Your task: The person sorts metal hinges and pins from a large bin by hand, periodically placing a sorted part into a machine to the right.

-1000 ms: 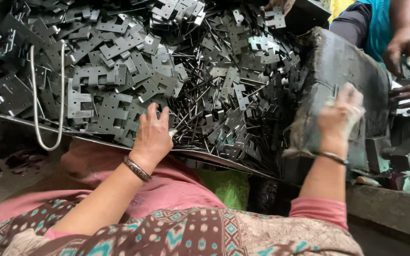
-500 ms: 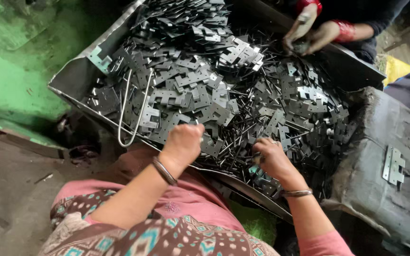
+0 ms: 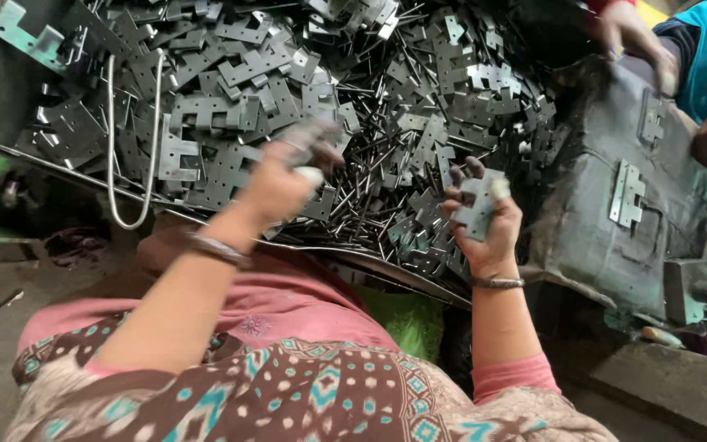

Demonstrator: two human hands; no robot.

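Steel hinge plate (image 3: 478, 206) sits clamped in the right hand (image 3: 484, 225); left hand (image 3: 281, 182), blurred, closes on a part I cannot identify, so align knuckles squarely above the tray (image 3: 370, 266).

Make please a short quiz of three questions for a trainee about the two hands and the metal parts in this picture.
1. True or false: the right hand holds a flat metal plate.
2. What lies under the left hand? A) a pile of metal plates and pins B) a green cloth C) a wooden board
3. What bent thing hangs over the tray's near edge, left of the left hand?

Key
1. True.
2. A.
3. A U-shaped wire loop.
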